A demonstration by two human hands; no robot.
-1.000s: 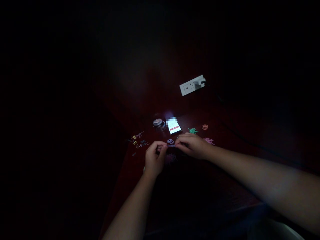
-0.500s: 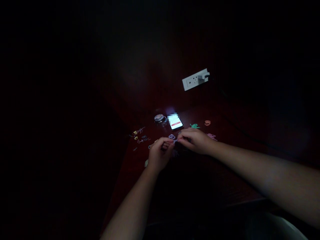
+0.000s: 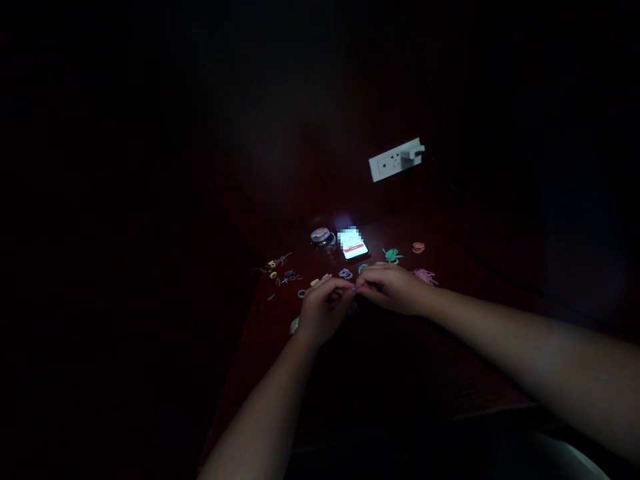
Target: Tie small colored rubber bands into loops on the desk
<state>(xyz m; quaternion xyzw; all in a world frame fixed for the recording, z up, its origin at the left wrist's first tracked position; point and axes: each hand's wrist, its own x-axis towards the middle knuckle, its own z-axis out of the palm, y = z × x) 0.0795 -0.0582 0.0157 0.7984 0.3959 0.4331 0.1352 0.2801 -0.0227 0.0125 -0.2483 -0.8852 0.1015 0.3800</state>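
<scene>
My left hand (image 3: pixel 321 312) and my right hand (image 3: pixel 393 288) meet fingertip to fingertip above the dark red table. Both pinch a small purple elastic hair tie (image 3: pixel 354 289), mostly covered by the fingers. Just beyond them lies a little group of purple hair ties (image 3: pixel 345 273), with a blue one (image 3: pixel 363 268) beside my right fingertips. Green hair ties (image 3: pixel 393 255) and pink hair ties (image 3: pixel 425 277) sit close to my right hand. Near my left hand are a yellow hair tie (image 3: pixel 315 283) and a pale bundle (image 3: pixel 294 325), partly behind the wrist.
A lit phone (image 3: pixel 355 247) lies past the hands, next to a clear lidded jar (image 3: pixel 323 237). Orange hair ties (image 3: pixel 419 247) rest at the right, several mixed ones (image 3: pixel 285 279) at the left edge. A wall socket (image 3: pixel 397 160) holds a plug. Surroundings are very dark.
My fingertips have drawn closer together, and the purple hair tie between them shows less. The view has shifted slightly, so the table things appear a little farther right.
</scene>
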